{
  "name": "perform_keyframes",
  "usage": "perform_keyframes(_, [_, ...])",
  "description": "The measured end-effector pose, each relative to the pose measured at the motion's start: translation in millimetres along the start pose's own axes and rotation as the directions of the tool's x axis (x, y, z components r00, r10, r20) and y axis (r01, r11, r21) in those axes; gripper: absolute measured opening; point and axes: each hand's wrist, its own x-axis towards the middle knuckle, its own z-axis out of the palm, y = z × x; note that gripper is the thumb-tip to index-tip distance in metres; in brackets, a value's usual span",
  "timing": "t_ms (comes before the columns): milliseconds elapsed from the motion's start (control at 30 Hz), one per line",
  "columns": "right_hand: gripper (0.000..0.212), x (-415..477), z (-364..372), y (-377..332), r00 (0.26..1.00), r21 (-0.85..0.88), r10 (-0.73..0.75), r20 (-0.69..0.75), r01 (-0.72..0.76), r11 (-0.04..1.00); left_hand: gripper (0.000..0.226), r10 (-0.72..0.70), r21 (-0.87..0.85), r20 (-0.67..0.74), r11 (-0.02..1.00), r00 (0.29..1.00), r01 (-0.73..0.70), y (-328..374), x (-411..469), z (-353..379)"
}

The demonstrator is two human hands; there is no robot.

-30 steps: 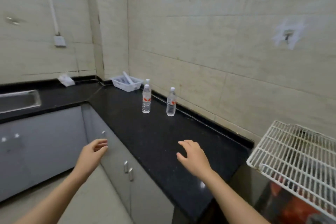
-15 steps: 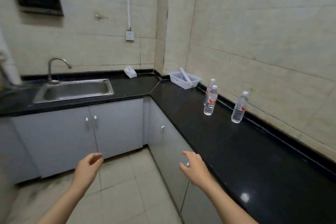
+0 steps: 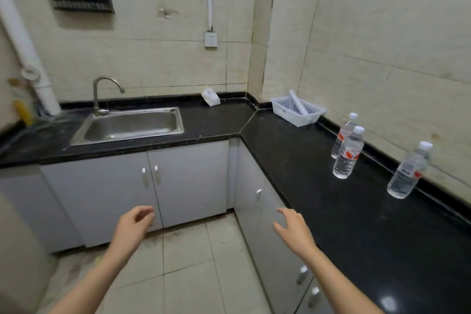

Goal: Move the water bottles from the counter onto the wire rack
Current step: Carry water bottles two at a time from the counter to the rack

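Both hands are empty with fingers loosely spread: left hand (image 3: 132, 223) over the floor, right hand (image 3: 293, 228) beside the table (image 3: 293, 150) edge. Three bottles (image 3: 348, 151) stand upright on it, near the right wall.

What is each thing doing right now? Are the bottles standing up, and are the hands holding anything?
Nearest bottle: upright on counter, capped.
Middle bottle: upright, capped.
Far bottle: upright, capped, partly hidden.
Left hand: open, empty.
Right hand: open, empty.
Cabinet doors: closed.
Tap: no water seen running.
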Motion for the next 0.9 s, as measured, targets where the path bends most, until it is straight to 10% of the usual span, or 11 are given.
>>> perform_keyframes(633, [0.046,241,25,-27,0.995,-0.004,0.006,0.1,-0.005,1.0,0.016,-0.105,-0.012,0.13,0.994,0.986,0.108,4,225,137])
perform_keyframes(900, [0.045,338,3,-22,0.958,-0.009,0.284,-0.033,-0.285,0.959,0.014,-0.025,0.023,0.397,1.0,0.917,0.017,24,375,216])
